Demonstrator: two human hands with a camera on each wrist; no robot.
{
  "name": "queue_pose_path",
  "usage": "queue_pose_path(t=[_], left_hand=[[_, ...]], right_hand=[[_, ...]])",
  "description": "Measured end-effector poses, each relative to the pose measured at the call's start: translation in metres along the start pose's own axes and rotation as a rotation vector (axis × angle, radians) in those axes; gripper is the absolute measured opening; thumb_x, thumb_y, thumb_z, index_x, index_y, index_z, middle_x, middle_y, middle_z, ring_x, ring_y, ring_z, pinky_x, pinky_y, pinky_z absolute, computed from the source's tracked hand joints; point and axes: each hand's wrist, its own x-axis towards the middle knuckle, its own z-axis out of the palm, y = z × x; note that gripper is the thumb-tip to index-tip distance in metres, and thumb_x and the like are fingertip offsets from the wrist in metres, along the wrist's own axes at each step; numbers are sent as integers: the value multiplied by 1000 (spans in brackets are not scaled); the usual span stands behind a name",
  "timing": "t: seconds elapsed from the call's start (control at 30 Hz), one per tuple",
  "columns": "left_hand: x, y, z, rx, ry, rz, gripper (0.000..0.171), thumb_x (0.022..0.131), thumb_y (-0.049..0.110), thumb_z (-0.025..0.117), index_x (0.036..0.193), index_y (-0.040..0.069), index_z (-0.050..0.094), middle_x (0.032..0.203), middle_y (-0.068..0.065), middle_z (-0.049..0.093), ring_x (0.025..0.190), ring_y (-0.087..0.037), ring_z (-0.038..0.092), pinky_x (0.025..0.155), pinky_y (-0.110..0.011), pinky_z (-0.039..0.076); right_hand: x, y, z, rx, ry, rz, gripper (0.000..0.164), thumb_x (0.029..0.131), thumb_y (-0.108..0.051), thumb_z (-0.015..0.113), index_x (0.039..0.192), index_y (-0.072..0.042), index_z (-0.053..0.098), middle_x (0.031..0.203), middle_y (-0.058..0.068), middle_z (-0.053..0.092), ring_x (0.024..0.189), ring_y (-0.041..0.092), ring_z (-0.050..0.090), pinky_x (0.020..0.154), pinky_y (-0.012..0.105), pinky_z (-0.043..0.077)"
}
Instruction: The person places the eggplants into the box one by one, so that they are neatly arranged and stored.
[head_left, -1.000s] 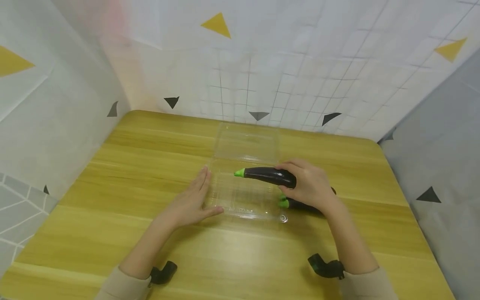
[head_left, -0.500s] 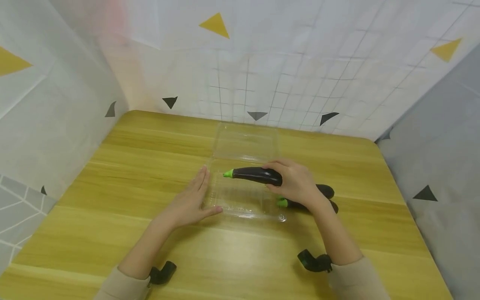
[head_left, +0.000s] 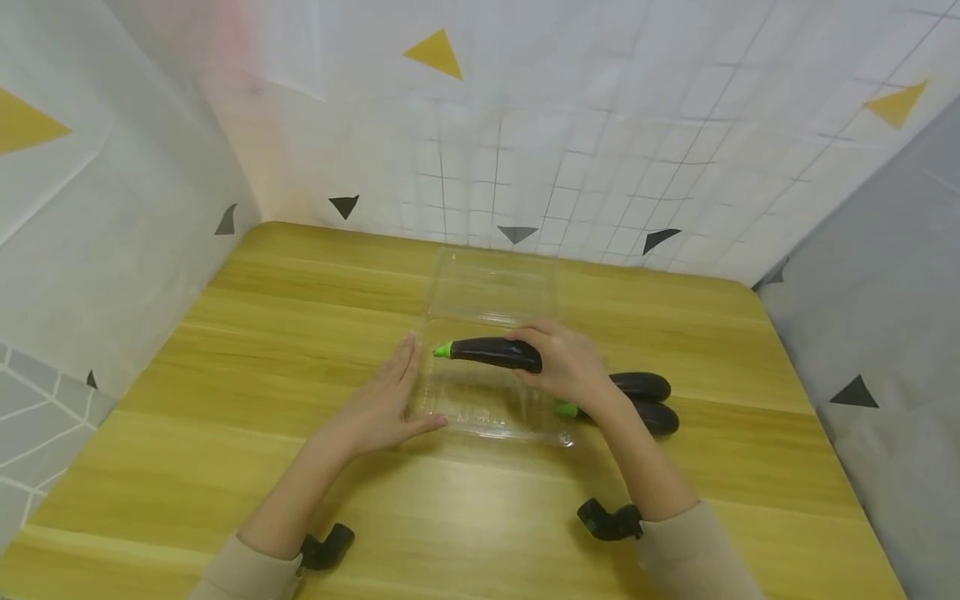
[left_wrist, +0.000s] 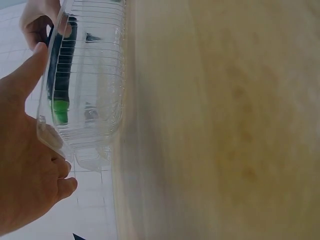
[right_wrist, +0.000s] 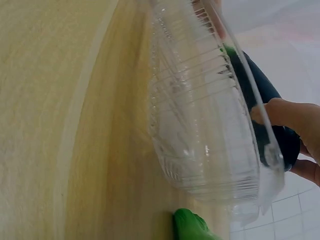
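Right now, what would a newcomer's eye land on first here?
The glossy dark eggplant with a bright green tip, in the right hand's grip over the base of an open clear plastic clamshell. Next, probably that clamshell, mid-table, its lid laid back toward the wall. Then two more eggplants, side by side just off its right side.

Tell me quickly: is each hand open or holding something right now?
Left hand: open, fingers straight, against the side of the clear plastic container.
Right hand: closed, holding an eggplant by its thick end.
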Motion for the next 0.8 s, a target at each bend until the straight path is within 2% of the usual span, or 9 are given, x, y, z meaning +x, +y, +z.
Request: queue_pose_path(t=[0.27, 0.5, 0.67, 0.8], left_hand=[[0, 0, 2, 0, -2, -2, 110, 86, 72, 47, 152, 4, -8, 159, -14, -16, 145, -26, -6, 116, -43, 10], [-2, -2, 1, -2, 12, 7, 110, 86, 73, 45, 152, 2, -6, 159, -15, -14, 146, -26, -5, 116, -44, 11], [-2, -3, 2, 0, 12, 7, 111, 86, 73, 46, 152, 1, -7, 159, -15, -15, 146, -26, -6, 116, -44, 10], [-1, -2, 1, -2, 12, 12, 109, 87, 70, 48, 152, 1, -7, 158, -14, -16, 146, -24, -7, 116, -42, 9]], right_hand=[[5, 1, 14, 25, -68, 35, 53, 72, -22, 85, 121, -15, 65, 119, 4, 64, 102, 23, 62, 65, 32, 56], [7, 2, 25, 31, -108, 30, 53, 74, -20, 85, 121, -11, 65, 122, 7, 63, 112, 26, 59, 88, 39, 53], [8, 4, 33, 32, -119, -8, 50, 75, -19, 84, 121, -10, 65, 120, 7, 63, 110, 26, 60, 91, 39, 51], [8, 5, 37, 55, -136, 7, 50, 76, -16, 83, 122, -8, 64, 122, 9, 62, 113, 27, 58, 94, 40, 49]])
